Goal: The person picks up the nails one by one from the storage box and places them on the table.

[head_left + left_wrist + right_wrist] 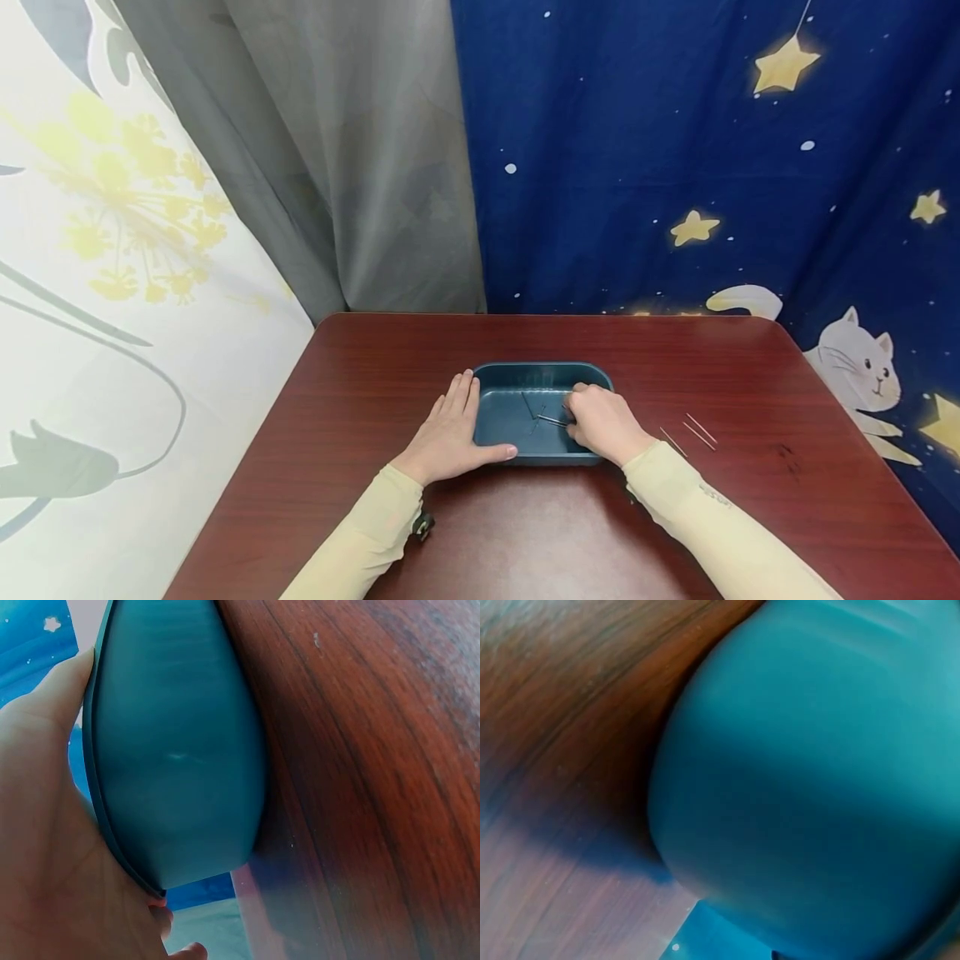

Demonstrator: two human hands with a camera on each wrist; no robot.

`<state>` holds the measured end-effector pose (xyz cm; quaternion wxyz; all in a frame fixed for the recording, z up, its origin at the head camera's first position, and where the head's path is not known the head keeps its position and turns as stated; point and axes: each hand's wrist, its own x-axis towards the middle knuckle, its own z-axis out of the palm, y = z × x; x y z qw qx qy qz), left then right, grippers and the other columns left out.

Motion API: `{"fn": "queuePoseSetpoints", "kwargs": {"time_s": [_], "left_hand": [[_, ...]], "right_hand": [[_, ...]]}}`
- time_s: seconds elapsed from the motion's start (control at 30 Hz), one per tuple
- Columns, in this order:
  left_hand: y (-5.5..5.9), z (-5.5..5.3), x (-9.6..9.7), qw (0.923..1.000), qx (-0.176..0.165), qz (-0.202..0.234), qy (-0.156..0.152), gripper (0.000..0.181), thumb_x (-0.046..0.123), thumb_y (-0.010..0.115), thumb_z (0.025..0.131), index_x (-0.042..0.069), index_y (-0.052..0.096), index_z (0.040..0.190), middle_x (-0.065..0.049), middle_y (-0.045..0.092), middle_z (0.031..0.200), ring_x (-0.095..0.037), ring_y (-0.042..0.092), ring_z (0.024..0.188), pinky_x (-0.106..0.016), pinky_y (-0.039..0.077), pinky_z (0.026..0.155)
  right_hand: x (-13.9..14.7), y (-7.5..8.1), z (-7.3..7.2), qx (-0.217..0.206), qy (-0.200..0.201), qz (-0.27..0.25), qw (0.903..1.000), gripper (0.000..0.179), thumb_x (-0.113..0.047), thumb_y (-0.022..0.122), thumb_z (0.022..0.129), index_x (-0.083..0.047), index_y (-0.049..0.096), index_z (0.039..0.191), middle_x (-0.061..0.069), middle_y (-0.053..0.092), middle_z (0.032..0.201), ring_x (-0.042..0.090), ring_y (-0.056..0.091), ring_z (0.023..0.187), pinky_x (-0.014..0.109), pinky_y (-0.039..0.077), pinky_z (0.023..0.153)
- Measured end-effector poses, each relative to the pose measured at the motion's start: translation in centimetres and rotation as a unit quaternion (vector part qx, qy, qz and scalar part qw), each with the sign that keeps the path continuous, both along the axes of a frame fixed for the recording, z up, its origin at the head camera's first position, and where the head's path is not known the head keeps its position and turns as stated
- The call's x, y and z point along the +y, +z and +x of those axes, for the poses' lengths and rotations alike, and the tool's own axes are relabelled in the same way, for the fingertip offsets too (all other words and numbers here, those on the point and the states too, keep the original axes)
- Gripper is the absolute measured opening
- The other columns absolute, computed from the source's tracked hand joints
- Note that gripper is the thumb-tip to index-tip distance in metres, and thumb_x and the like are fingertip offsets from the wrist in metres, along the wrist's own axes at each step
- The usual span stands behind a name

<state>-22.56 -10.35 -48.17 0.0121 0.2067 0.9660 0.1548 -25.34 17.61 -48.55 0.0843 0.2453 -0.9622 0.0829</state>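
A dark teal tray [543,460] sits on the table. My left hand [450,433] rests against its left end, fingers straight and thumb along the front rim; the left wrist view shows this hand [45,802] against the outer rim of the tray [180,750]. Inside the tray's right half, my right hand [603,421] grips slim metal tweezers [552,422], their tips pointing left. Around the tips lie several thin dark needle-like pieces [528,406]. The right wrist view mostly holds the tray's outer wall [795,772], with the fingers hidden.
Three thin, pale needle-like pieces [701,429] lie on the reddish-brown table [375,367] to the right of the tray. Behind the table hang a grey curtain [397,167] and a blue star-patterned curtain [600,167].
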Motion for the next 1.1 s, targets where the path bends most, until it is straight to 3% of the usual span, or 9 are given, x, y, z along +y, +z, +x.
{"fn": "queuePoseSetpoints", "kwargs": {"time_s": [0.13, 0.43, 0.8, 1.1], "left_hand": [[0.13, 0.05, 0.06, 1.0, 0.002, 0.005, -0.001, 0.131, 0.093, 0.046, 0.074, 0.0, 0.011, 0.16, -0.008, -0.002, 0.168, -0.027, 0.002, 0.154, -0.05, 0.019, 0.119], [0.01, 0.08, 0.0, 1.0, 0.002, 0.0, 0.003, 0.131, 0.094, 0.044, 0.074, 0.002, 0.01, 0.161, -0.008, -0.002, 0.169, -0.025, 0.001, 0.154, -0.05, 0.019, 0.119], [-0.03, -0.12, -0.08, 1.0, -0.003, -0.007, 0.003, 0.132, 0.095, 0.041, 0.073, 0.002, 0.009, 0.161, -0.008, -0.003, 0.169, -0.024, 0.0, 0.154, -0.049, 0.018, 0.12], [-0.12, -0.11, -0.08, 0.9999, -0.01, -0.009, 0.006, 0.133, 0.096, 0.041, 0.072, 0.002, 0.008, 0.161, -0.006, -0.006, 0.168, -0.022, -0.002, 0.154, -0.048, 0.017, 0.12]], "right_hand": [[-0.03, 0.12, 0.02, 0.001, 0.0, -0.005, 1.0, 0.04, -0.013, 0.083, 0.075, -0.022, 0.049, 0.056, -0.002, 0.047, 0.069, 0.014, 0.049, 0.059, 0.034, 0.045, 0.048], [-0.12, -0.11, -0.08, 0.013, -0.009, 0.002, 0.9999, 0.035, -0.01, 0.08, 0.072, -0.021, 0.051, 0.055, -0.001, 0.051, 0.073, 0.016, 0.051, 0.059, 0.036, 0.046, 0.046], [-0.26, 0.08, -0.02, -0.001, -0.011, -0.001, 0.9999, 0.028, -0.012, 0.08, 0.072, -0.022, 0.057, 0.059, -0.002, 0.057, 0.085, 0.011, 0.05, 0.062, 0.03, 0.045, 0.048], [-0.12, 0.21, 0.06, 0.022, -0.008, -0.023, 0.9995, 0.023, -0.013, 0.077, 0.072, -0.022, 0.061, 0.059, 0.001, 0.066, 0.103, 0.021, 0.063, 0.089, 0.036, 0.054, 0.056]]}}
